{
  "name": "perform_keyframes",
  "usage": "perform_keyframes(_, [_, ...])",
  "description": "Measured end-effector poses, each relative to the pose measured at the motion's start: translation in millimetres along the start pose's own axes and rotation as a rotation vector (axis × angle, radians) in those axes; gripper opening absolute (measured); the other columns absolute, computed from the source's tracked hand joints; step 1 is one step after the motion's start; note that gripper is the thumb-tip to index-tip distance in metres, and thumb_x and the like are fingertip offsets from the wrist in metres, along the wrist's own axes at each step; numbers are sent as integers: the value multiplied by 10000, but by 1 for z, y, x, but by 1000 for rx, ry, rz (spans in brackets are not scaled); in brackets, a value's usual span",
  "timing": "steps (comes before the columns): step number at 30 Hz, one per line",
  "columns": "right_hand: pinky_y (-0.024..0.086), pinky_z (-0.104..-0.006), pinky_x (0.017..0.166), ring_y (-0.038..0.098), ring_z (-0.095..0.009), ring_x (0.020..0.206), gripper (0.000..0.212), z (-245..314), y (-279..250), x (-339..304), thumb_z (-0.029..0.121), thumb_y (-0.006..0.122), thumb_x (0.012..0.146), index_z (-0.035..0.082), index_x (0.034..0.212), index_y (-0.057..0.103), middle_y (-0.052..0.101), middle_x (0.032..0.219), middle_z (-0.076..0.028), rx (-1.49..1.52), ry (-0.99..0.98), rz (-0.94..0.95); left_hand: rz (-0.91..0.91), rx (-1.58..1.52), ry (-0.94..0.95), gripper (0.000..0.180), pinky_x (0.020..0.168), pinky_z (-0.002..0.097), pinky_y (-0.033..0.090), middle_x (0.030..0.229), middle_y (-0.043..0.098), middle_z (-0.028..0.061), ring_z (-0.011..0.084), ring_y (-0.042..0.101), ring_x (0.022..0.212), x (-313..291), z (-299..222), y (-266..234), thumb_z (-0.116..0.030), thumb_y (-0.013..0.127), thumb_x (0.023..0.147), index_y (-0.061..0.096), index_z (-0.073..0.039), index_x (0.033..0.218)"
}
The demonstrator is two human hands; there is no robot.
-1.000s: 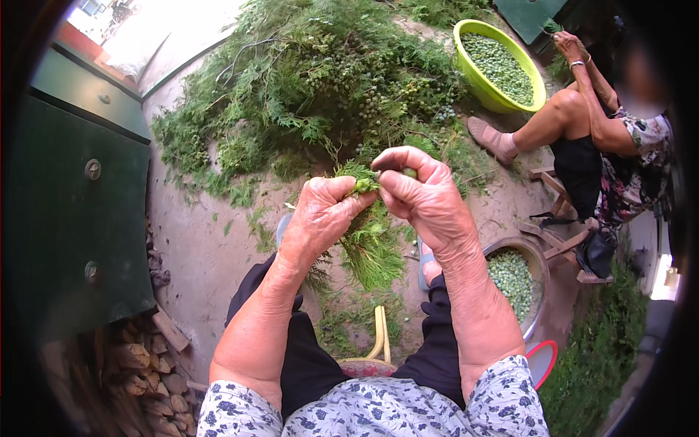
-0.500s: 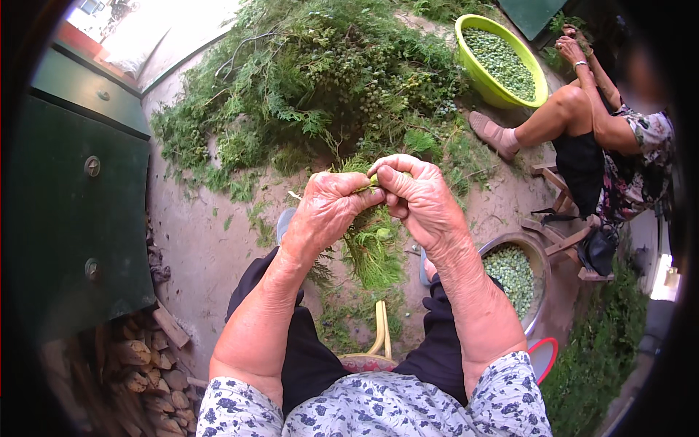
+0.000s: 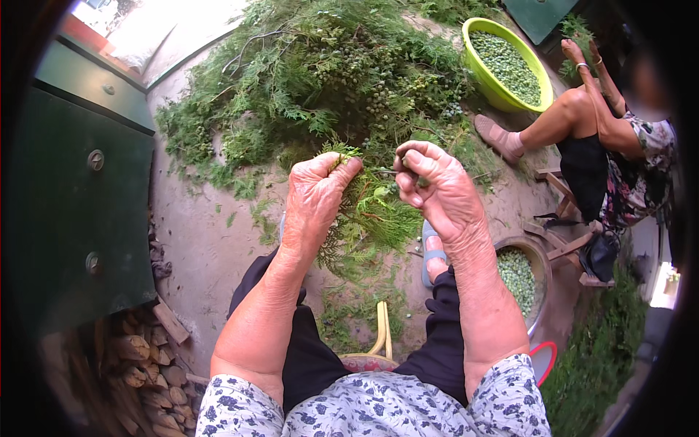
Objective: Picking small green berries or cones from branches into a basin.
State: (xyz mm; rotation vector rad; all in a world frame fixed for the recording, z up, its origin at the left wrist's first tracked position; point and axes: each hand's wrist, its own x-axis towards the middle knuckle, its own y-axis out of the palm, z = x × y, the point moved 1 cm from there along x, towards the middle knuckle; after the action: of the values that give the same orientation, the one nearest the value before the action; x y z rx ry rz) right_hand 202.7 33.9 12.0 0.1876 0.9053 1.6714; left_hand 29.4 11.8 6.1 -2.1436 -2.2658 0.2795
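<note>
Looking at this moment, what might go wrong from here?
The left hand only pinches the green sprig, so it might slip loose. The basin of green berries sits near the person's right leg and might get knocked, spilling some. Loose greenery litters the ground between the legs and might slide underfoot.

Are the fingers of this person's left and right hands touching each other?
No, a gap shows between the left hand, whose fingers pinch a green sprig, and the right hand.
</note>
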Motion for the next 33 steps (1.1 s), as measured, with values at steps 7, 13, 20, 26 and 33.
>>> perform_keyframes(7, [298,-132,446,456,-5,571,220,0,1,-8,108,681,767,18,961,629,583,738,22,-547,46,44,-91,29,10,178,504,218,347,625,547,-44,27,428,560,1,0,-3,-158,591,850,612,-12,750])
perform_keyframes(13, [435,-214,651,528,-58,724,179,-7,6,-9,102,664,764,3,909,630,603,810,-3,-717,-124,82,-86,154,33,165,519,213,368,649,569,-35,31,454,573,3,6,-4,-160,587,853,626,-8,802])
perform_keyframes(20, [440,-227,689,530,-68,781,141,-5,3,-8,56,596,795,3,925,606,595,826,-8,-624,-139,22,299,-180,-89,193,635,212,425,773,621,-1,55,534,702,0,-8,-2,-136,688,756,647,-10,896])
perform_keyframes(26, [443,-256,740,549,-102,801,152,-9,4,-7,69,574,813,-3,945,598,608,864,-42,-834,-299,51,313,-9,23,151,590,211,425,699,619,4,43,523,637,0,-8,-1,-111,683,740,658,-8,848])
perform_keyframes(33, [442,-248,715,552,-112,775,147,-10,2,-6,100,559,844,9,946,612,610,873,-35,-624,-161,98,243,-107,-50,140,584,222,443,687,626,23,48,540,629,-5,-13,4,-83,675,728,658,10,831])
